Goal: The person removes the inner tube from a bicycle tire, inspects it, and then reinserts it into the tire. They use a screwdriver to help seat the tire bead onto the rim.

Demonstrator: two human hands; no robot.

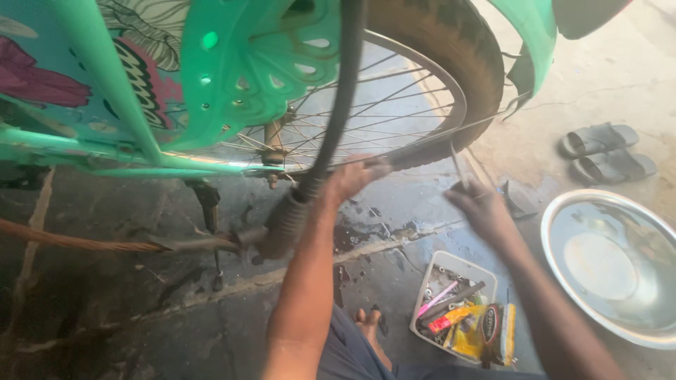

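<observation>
Down on the stained concrete floor (176, 309), beside a turquoise bicycle (105, 105), a person crouches at the rear wheel (394, 105). The left hand (355, 176) is pressed against the lower edge of the tyre (451, 49), fingers wrapped over the bead where it meets the metal rim (451, 91); that grip is closed on the tyre edge. The right hand (479, 204) pinches a thin metal tyre lever (456, 165), its tip tucked in at the rim just beside the other hand. The lever stands nearly upright, long axis running from the hand up toward the rim, leaning slightly left at the top.

A black inner tube (345, 84) hangs loose across the spokes, from the top of the wheel down to the left wrist, so it looks to be already out of the tyre. The tyre itself sits on most of the rim; only the bottom stretch appears lifted, though the blur there makes it hard to say how much of the bead is free.

Near the right forearm lies a white plastic tub of tools and patches (458, 302), and beyond it a wide steel basin (612, 267). A pair of grey sandals (605, 151) rests well apart, by the wall side. A bare foot (367, 327) shows between the arms.
</observation>
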